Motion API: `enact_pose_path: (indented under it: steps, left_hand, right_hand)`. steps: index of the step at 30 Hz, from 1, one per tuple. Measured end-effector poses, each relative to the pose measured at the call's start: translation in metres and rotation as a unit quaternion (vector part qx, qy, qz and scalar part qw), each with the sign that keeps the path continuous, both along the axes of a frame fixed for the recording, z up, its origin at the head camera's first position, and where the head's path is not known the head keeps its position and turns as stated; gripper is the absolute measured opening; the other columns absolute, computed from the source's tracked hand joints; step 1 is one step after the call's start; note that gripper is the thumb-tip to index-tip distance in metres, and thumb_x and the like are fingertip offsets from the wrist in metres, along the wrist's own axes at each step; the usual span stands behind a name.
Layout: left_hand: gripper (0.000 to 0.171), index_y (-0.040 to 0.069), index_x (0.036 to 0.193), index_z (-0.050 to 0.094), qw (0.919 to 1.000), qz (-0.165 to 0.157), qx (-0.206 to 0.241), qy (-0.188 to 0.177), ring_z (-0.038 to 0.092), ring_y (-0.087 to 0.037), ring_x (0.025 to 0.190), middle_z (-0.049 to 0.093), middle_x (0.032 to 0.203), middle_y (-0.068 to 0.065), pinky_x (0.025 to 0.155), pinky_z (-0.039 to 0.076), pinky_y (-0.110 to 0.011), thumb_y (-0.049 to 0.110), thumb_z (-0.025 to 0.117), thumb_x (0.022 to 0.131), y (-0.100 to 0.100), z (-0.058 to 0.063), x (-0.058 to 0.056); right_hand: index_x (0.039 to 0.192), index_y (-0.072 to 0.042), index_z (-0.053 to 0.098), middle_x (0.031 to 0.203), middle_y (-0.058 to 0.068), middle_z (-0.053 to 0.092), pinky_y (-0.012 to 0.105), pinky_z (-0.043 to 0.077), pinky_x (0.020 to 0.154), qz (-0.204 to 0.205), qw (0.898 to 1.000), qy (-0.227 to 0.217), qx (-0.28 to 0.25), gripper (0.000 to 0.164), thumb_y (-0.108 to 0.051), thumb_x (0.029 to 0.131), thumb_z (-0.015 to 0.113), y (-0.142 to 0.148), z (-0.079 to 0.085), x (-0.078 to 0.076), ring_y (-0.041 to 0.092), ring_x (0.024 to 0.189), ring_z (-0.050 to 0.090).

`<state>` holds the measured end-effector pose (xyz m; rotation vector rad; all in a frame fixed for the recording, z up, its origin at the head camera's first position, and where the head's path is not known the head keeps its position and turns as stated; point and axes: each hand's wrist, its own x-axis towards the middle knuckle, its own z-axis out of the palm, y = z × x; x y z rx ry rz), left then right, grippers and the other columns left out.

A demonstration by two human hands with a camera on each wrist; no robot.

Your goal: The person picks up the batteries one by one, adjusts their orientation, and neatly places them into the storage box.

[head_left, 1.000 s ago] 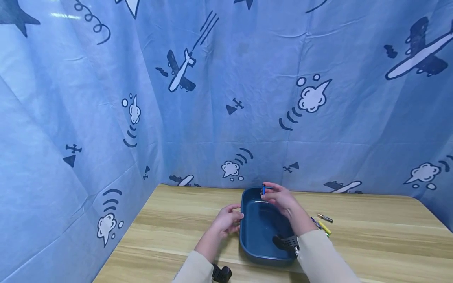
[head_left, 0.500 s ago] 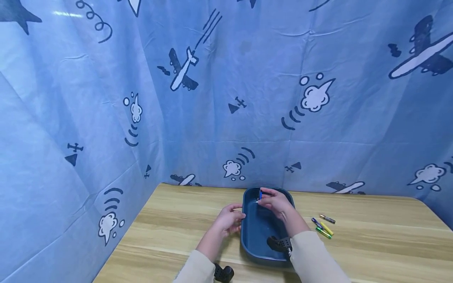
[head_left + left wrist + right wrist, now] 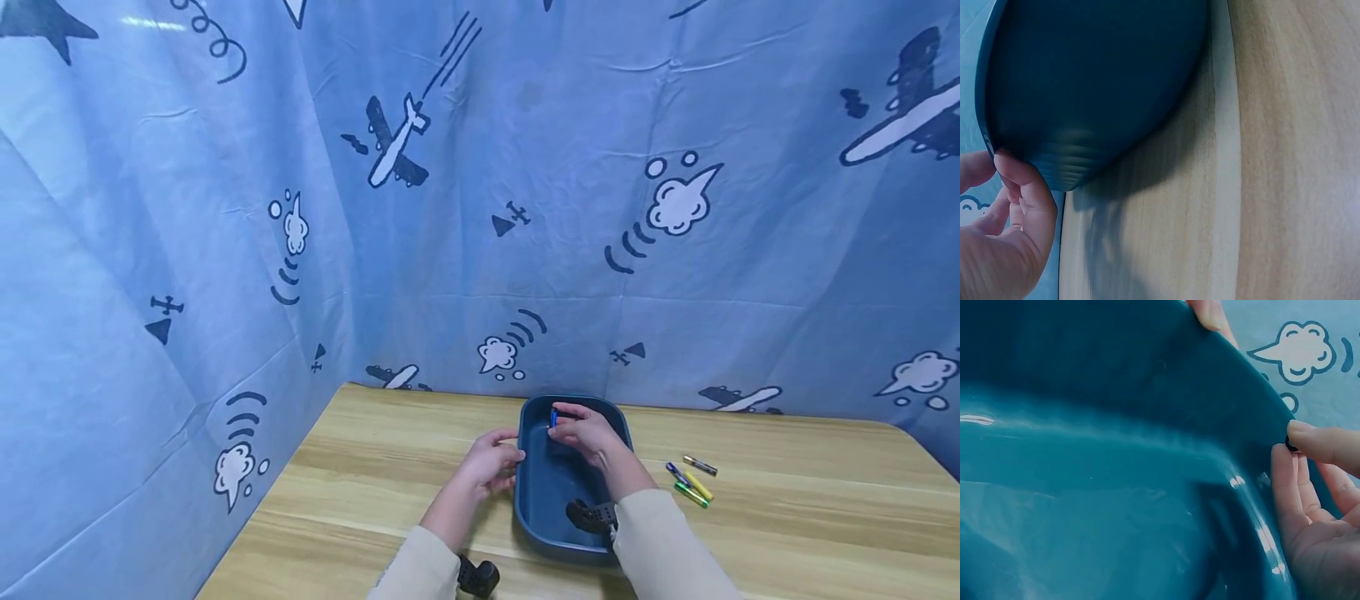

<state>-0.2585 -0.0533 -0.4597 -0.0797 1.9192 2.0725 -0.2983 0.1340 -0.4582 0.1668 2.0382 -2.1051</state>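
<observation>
Head view: a blue cylinder [image 3: 553, 418] is pinched upright by the right hand [image 3: 588, 435] at the far end of the dark-blue bin [image 3: 549, 496], whose left rim is gripped by the left hand [image 3: 489, 464]. Four loose cylinders [image 3: 692, 495] are seen on the wooden table [image 3: 810, 517] — markings too small to be read.

Left wrist view: the rim is caught between thumb and fingers; a firm hold seems best.

Right wrist view: only the cylinder's dark end is shown — a light, wall-clear pinch is probably advisable. No lettering can be made out.
</observation>
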Motion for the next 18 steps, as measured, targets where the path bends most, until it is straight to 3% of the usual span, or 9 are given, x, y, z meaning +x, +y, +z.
enact_pose_path:
  steps: [6, 13, 18]
  left_hand:
    - [0.042, 0.001, 0.124, 0.052, 0.9999, 0.005, 0.015, -0.001, 0.053, -0.015, 0.069, 0.057, 0.08, -0.004, 0.05, 0.046, -0.02, -0.002, 0.058, 0.082, 0.001, 0.0, 0.001]
    - [0.043, 0.001, 0.124, 0.053, 0.9998, 0.007, 0.021, -0.003, 0.054, -0.015, 0.07, 0.057, 0.081, -0.004, 0.051, 0.047, -0.02, -0.002, 0.058, 0.081, 0.001, -0.002, -0.001]
    - [0.044, 0.002, 0.124, 0.053, 0.9999, 0.006, 0.015, -0.005, 0.055, -0.016, 0.073, 0.058, 0.084, -0.005, 0.053, 0.048, -0.022, -0.001, 0.06, 0.081, -0.001, -0.003, -0.002]
  right_hand:
    - [0.131, 0.007, 0.042, 0.124, 0.03, 0.048, 0.033, 0.052, 0.081, 0.017, 1.0, -0.006, -0.008, 0.054, 0.008, 0.081, 0.061, -0.005, -0.005, -0.002, 0.015, 0.079, 0.061]
    - [0.13, 0.005, 0.045, 0.103, 0.02, 0.06, 0.034, 0.052, 0.08, 0.021, 1.0, -0.017, 0.015, 0.051, 0.006, 0.082, 0.063, -0.003, -0.01, -0.003, 0.016, 0.078, 0.061]
    - [0.129, 0.005, 0.046, 0.111, 0.022, 0.057, 0.034, 0.052, 0.08, 0.025, 0.999, -0.013, 0.039, 0.05, 0.002, 0.082, 0.064, -0.003, -0.013, -0.003, 0.018, 0.08, 0.062]
